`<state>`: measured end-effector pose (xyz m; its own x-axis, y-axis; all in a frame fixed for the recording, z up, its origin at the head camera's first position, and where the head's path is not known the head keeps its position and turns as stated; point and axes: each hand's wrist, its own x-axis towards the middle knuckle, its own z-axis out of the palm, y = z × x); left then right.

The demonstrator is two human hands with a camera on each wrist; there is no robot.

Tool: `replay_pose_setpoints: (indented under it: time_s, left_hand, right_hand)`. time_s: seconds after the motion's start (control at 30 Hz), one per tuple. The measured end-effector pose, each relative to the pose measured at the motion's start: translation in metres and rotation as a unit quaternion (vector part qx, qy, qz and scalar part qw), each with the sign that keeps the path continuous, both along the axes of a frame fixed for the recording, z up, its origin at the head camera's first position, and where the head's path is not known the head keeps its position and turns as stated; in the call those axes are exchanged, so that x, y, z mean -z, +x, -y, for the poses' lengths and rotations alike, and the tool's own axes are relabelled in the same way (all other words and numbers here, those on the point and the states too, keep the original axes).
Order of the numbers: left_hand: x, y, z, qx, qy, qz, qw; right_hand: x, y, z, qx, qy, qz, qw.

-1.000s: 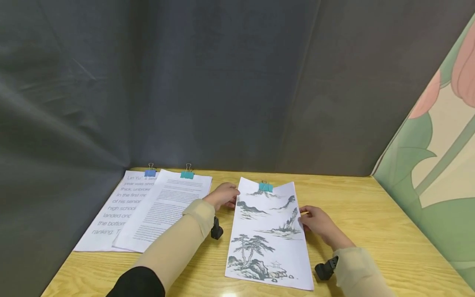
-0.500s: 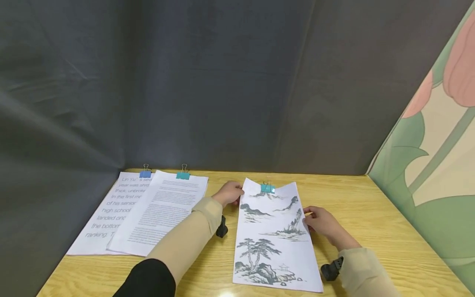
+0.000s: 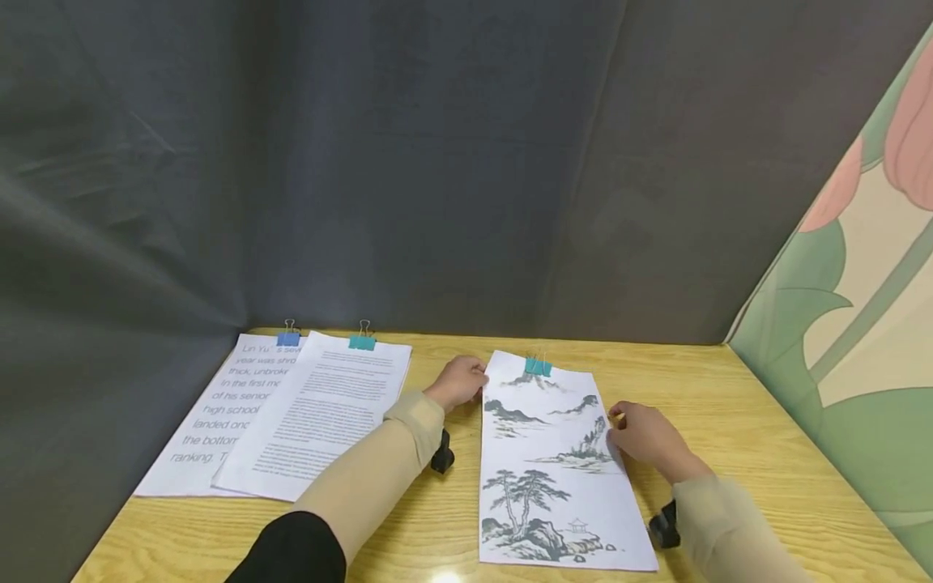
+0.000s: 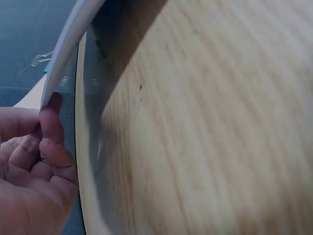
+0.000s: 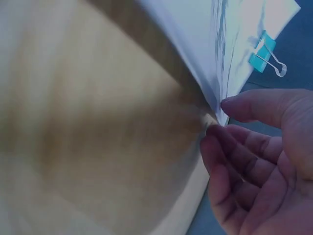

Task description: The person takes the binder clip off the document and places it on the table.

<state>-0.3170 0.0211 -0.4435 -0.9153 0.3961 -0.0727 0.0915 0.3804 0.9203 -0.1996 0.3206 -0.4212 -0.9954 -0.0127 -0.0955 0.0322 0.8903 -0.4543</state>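
- Pinching the left edge of the ink-landscape printout (image 3: 557, 453), near its top, between thumb and fingers of the left hand (image 3: 459, 380).
- Grasping the right edge, lower down, between thumb and curled fingers of the right hand (image 3: 647, 435).
- Spread over the wooden table (image 3: 736, 421) with gripped edges raised; clamped on top by a teal binder clip (image 3: 538, 367).
- Set right of two overlapping text printouts (image 3: 328, 413).

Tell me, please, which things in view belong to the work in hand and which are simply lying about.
In use:
Landscape sheets, held at the edges by the left hand and right hand
Teal clip at their top

Apparently just lying about:
Small-print sheets, with a matching clip
Large-print sheets, partly beneath, with blue clip
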Motion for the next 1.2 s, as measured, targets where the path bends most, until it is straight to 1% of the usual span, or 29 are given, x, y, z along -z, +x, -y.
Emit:
replay_pose_setpoints:
  time_s: [0.07, 0.17, 0.27, 0.37, 0.43, 0.5, 0.6, 0.67, 0.73, 0.87, 1.0, 1.13, 1.2]
  left_hand:
    - [0.001, 0.0, -0.001, -0.003, 0.006, -0.007, 1.0]
    - [0.002, 0.001, -0.003, -0.01, 0.015, -0.014, 0.9997]
    - [0.004, 0.003, -0.004, -0.02, 0.019, -0.018, 0.9995]
    - [0.005, 0.01, -0.007, -0.028, 0.018, -0.022, 0.9992]
    - [0.008, 0.014, -0.01, -0.033, 0.02, -0.023, 0.999]
    - [0.01, 0.017, -0.012, -0.04, 0.023, -0.023, 0.9987]
    - [0.014, 0.017, -0.013, -0.056, 0.039, -0.027, 0.9973]
    - [0.015, 0.017, -0.014, -0.067, 0.051, -0.033, 0.9959]
    - [0.018, 0.017, -0.015, -0.07, 0.062, -0.035, 0.995]
    - [0.023, 0.018, -0.016, -0.067, 0.075, -0.032, 0.9944]
    - [0.025, 0.016, -0.016, -0.061, 0.077, -0.039, 0.9944]
    - [0.024, 0.011, -0.014, -0.065, 0.072, -0.045, 0.9943]
    - [0.023, 0.01, -0.014, -0.067, 0.069, -0.041, 0.9945]
  right_hand:
    - [-0.004, -0.004, 0.0, -0.008, 0.037, -0.008, 0.999]
    - [-0.009, -0.013, 0.001, -0.017, 0.048, -0.015, 0.999]
    - [-0.01, -0.027, 0.004, -0.024, 0.037, -0.034, 0.998]
    - [-0.008, -0.041, 0.005, -0.023, 0.021, -0.058, 0.998]
    - [-0.007, -0.047, 0.006, -0.015, 0.006, -0.069, 0.997]
    - [-0.005, -0.054, 0.009, -0.018, -0.011, -0.087, 0.996]
    - [-0.006, -0.065, 0.017, -0.035, -0.034, -0.118, 0.992]
    - [-0.008, -0.073, 0.022, -0.054, -0.04, -0.141, 0.988]
    - [-0.01, -0.079, 0.028, -0.068, -0.041, -0.152, 0.985]
    - [-0.016, -0.088, 0.036, -0.082, -0.035, -0.147, 0.985]
    - [-0.025, -0.093, 0.042, -0.105, -0.028, -0.126, 0.986]
    - [-0.036, -0.098, 0.046, -0.127, -0.039, -0.08, 0.988]
    - [-0.04, -0.1, 0.047, -0.123, -0.046, -0.05, 0.99]
